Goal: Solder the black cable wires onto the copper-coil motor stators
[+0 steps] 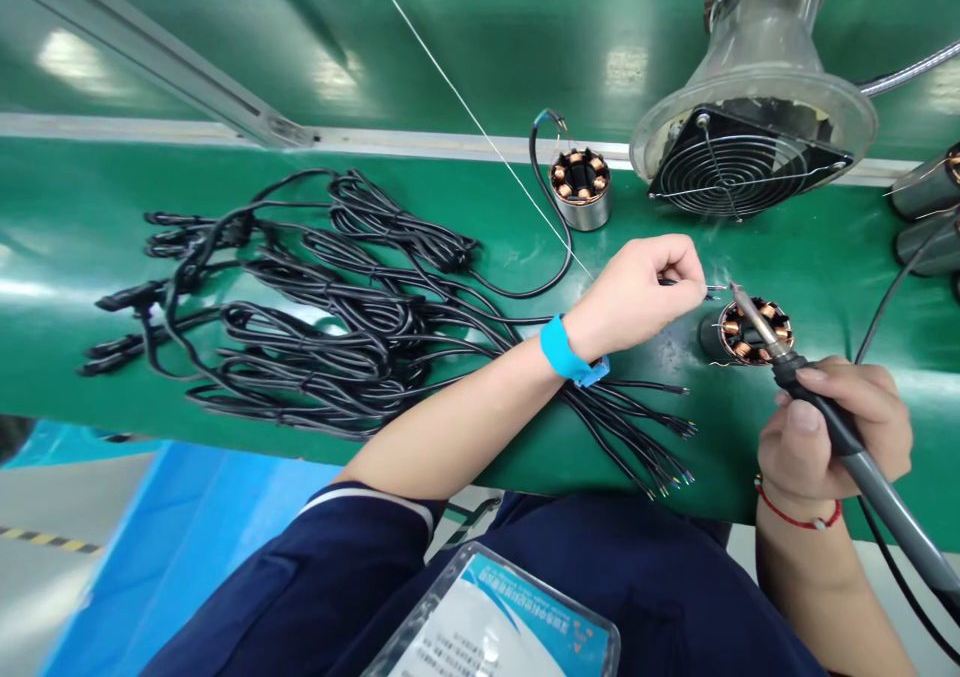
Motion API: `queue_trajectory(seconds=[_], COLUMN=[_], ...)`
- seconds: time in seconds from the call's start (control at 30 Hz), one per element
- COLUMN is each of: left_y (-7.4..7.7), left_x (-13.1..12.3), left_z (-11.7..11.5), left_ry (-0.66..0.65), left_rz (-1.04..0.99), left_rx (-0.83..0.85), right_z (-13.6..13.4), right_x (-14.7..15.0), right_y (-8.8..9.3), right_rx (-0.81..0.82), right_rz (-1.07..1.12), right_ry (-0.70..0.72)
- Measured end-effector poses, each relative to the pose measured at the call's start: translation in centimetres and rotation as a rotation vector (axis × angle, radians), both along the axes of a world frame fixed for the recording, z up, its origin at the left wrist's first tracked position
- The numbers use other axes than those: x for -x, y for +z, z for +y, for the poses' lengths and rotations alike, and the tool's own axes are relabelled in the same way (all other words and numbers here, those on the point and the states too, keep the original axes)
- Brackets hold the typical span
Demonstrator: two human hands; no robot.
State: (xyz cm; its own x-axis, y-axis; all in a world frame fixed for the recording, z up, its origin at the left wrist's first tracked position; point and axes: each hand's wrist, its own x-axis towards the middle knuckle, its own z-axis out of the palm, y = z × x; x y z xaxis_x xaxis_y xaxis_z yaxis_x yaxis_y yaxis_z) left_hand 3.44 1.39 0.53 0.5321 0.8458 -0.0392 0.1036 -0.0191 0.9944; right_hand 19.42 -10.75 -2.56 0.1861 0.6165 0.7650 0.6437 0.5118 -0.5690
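Observation:
Between the thumb and fingers of my left hand (649, 292), a black cable (670, 281) is pinched near its end, with thin wires sticking out to the right. My right hand (836, 427) grips a soldering iron (817, 402) by its dark handle. The iron's tip is at the wire ends, and I cannot tell whether it touches them. Just below the tip stands a motor stator (754, 332) with copper windings, partly hidden by the iron. A second stator (583, 192), with a cable joined at its top, stands farther back.
Several bundled black cables (360, 307) spread across the left of the green bench (480, 467), their stripped ends fanning out under my left forearm. A fume extractor fan (731, 162) hangs at the back right. More stators (926, 192) lie at the right edge. A thin wire (480, 127) slants down from above.

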Motion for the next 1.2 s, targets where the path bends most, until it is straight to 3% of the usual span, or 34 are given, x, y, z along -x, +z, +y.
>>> queue_trajectory(seconds=[0.73,1.03,1.2], left_y=[-0.2,-0.6,-0.1], left_x=[0.0,0.0,0.1], left_z=[0.1,0.2,-0.1], left_ry=[0.007,0.012,0.009], left_rz=[0.023,0.029,0.032], left_rx=[-0.025,-0.057,-0.099], right_z=[-0.1,-0.3,0.5], right_x=[0.0,0.7,2.0], right_y=[-0.1,-1.8,0.1], right_rx=[-0.019,0.07,0.058], right_rz=[0.008,0.077,0.189], right_ry=[-0.057,-0.167,-0.137])
